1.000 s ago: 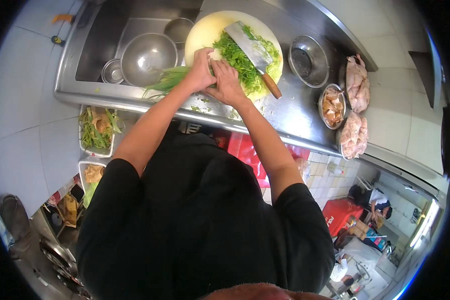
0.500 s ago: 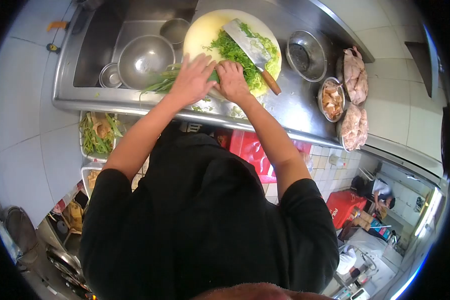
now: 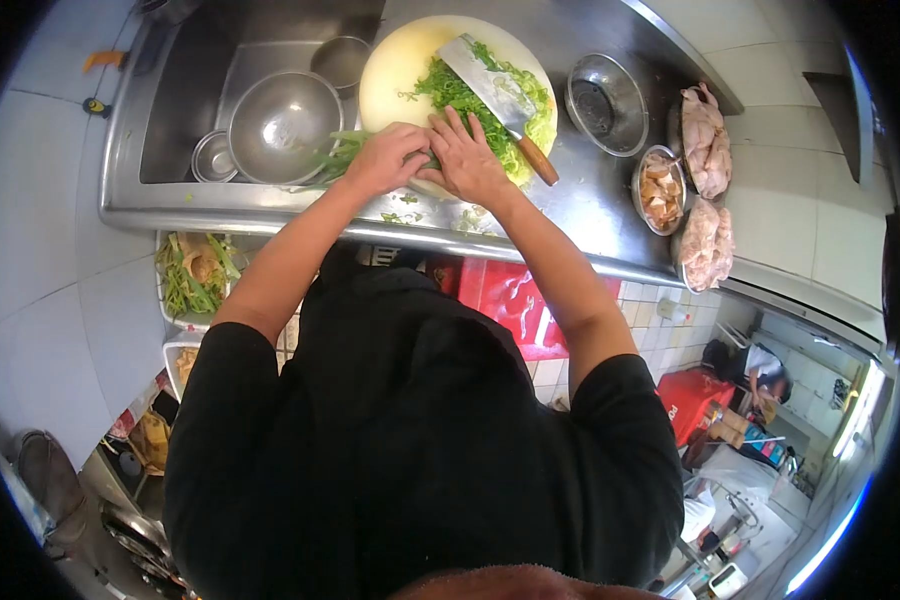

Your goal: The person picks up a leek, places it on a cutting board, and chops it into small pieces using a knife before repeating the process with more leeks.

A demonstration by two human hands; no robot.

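My left hand [image 3: 388, 160] is closed around a bunch of green onions [image 3: 343, 155] at the near left edge of a round cutting board [image 3: 392, 72]. My right hand [image 3: 467, 162] lies beside it with fingers stretched out, its thumb side by the bunch's right end, which is mostly covered. Chopped greens [image 3: 452, 93] are heaped beyond the right fingers. A cleaver [image 3: 490, 84] rests flat on this heap, its wooden handle pointing toward me and to the right. Neither hand touches the cleaver.
Left of the board is a sink [image 3: 185, 115] holding a large metal bowl [image 3: 285, 128] and smaller bowls. To the right stand a metal bowl [image 3: 608, 105], a dish of meat pieces [image 3: 660, 190] and whole poultry [image 3: 705, 140]. Below sits a bin of greens [image 3: 198, 275].
My left fingers have drawn in from lying flat to curl around the green onions. My right fingers have stretched farther forward and spread. The view has shifted slightly.
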